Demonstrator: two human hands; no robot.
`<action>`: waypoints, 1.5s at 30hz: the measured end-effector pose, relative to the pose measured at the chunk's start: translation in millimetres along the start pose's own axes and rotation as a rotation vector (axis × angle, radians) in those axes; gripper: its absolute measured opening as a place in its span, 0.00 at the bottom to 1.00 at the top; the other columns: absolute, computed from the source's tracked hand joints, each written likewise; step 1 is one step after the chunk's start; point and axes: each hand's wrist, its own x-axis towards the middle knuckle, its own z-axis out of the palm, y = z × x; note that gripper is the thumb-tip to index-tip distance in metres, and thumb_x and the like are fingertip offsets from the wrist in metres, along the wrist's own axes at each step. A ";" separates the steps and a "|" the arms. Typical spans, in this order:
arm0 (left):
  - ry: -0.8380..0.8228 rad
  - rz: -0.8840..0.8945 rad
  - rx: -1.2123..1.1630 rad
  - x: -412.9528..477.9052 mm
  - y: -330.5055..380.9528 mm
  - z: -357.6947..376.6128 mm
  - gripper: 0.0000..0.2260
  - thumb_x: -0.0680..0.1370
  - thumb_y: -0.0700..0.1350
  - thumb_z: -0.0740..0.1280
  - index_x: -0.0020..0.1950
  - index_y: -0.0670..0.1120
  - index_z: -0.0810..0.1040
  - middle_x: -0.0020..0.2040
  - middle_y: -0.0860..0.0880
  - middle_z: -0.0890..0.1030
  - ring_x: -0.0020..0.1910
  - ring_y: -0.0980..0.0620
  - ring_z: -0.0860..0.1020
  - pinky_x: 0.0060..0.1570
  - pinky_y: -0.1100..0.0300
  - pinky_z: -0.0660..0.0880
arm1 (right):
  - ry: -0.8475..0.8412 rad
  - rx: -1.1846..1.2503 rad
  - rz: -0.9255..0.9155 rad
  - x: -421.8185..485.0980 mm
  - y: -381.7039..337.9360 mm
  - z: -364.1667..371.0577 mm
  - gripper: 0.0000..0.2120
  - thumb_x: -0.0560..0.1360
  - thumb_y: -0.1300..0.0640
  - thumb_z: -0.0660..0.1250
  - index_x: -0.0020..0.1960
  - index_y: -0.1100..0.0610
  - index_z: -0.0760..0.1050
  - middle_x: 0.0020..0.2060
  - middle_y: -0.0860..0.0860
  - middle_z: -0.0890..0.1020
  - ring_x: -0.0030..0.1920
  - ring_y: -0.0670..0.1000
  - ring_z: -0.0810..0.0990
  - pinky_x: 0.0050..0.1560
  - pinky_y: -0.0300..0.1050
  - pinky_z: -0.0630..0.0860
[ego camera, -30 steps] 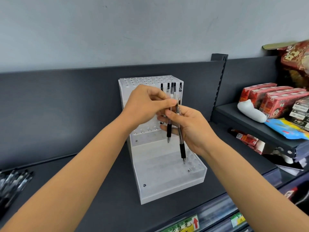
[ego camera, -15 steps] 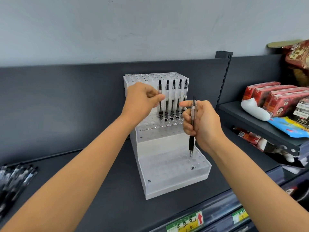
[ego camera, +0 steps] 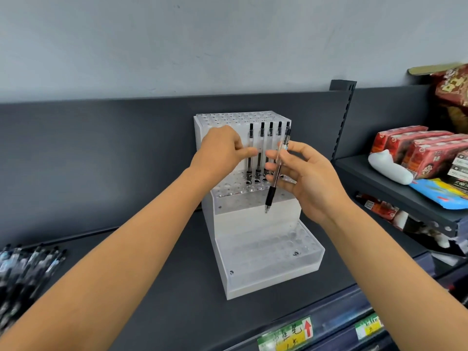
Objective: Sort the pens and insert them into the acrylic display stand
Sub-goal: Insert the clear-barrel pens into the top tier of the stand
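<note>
Hanging tip-down at frame centre before the acrylic stand [ego camera: 266, 264], a pen [ego camera: 271, 196] is pinched for aiming by the right hand [ego camera: 309, 178]; whether the left hand [ego camera: 220, 150] grips the seated pens [ego camera: 262, 138] cannot be told.

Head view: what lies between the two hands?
In the head view, clear black-capped pens standing in the frosted acrylic display stand fill the gap between left hand and right hand, which holds a clear black-grip pen.
</note>
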 end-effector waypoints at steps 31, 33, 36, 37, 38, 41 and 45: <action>-0.081 -0.060 0.080 -10.8 -10.0 9.2 0.10 0.77 0.46 0.69 0.40 0.41 0.77 0.32 0.45 0.75 0.31 0.49 0.71 0.34 0.59 0.71 | -0.271 -1.696 -0.471 -6.5 18.2 -12.0 0.36 0.70 0.28 0.60 0.68 0.52 0.70 0.60 0.48 0.76 0.60 0.51 0.73 0.57 0.45 0.72; -0.089 -0.080 0.104 -12.4 -7.6 9.9 0.11 0.77 0.46 0.70 0.41 0.39 0.78 0.35 0.42 0.76 0.33 0.47 0.72 0.36 0.57 0.72 | -0.281 -1.694 -0.467 -9.0 16.9 -11.7 0.38 0.69 0.27 0.60 0.69 0.52 0.70 0.60 0.47 0.76 0.60 0.50 0.73 0.58 0.44 0.71; -0.093 -0.103 0.096 -17.9 -4.9 3.4 0.14 0.76 0.49 0.71 0.43 0.37 0.80 0.39 0.42 0.81 0.37 0.46 0.78 0.36 0.58 0.74 | -0.295 -1.694 -0.468 -12.8 11.8 -11.0 0.38 0.69 0.27 0.59 0.69 0.51 0.69 0.62 0.46 0.75 0.61 0.49 0.72 0.59 0.44 0.71; -0.086 -0.102 0.114 -22.2 -2.8 -1.7 0.15 0.76 0.52 0.71 0.44 0.38 0.81 0.40 0.43 0.82 0.40 0.46 0.80 0.39 0.56 0.77 | -0.304 -1.701 -0.478 -14.4 9.2 -10.4 0.37 0.69 0.27 0.59 0.70 0.50 0.68 0.63 0.46 0.75 0.61 0.49 0.72 0.59 0.44 0.71; -0.065 -0.096 0.150 -28.5 -0.9 -8.0 0.18 0.76 0.55 0.70 0.47 0.39 0.81 0.43 0.43 0.83 0.43 0.46 0.81 0.43 0.54 0.78 | -0.317 -1.706 -0.491 -16.9 6.1 -9.0 0.37 0.70 0.28 0.59 0.70 0.50 0.68 0.63 0.46 0.74 0.62 0.49 0.72 0.60 0.44 0.71; 0.061 -0.071 0.353 -66.7 1.4 -35.1 0.22 0.77 0.62 0.63 0.58 0.46 0.78 0.52 0.49 0.81 0.50 0.49 0.78 0.46 0.56 0.74 | -0.367 -1.682 -0.533 -29.0 -0.7 2.5 0.32 0.74 0.34 0.61 0.72 0.50 0.65 0.65 0.47 0.73 0.65 0.50 0.71 0.62 0.45 0.68; 0.166 -0.108 0.642 -152.1 -27.5 -64.3 0.22 0.78 0.62 0.59 0.63 0.48 0.75 0.55 0.50 0.79 0.53 0.47 0.77 0.41 0.53 0.72 | -0.506 -1.556 -0.663 -52.3 15.8 45.3 0.25 0.76 0.43 0.64 0.69 0.53 0.69 0.60 0.51 0.77 0.59 0.55 0.75 0.56 0.51 0.74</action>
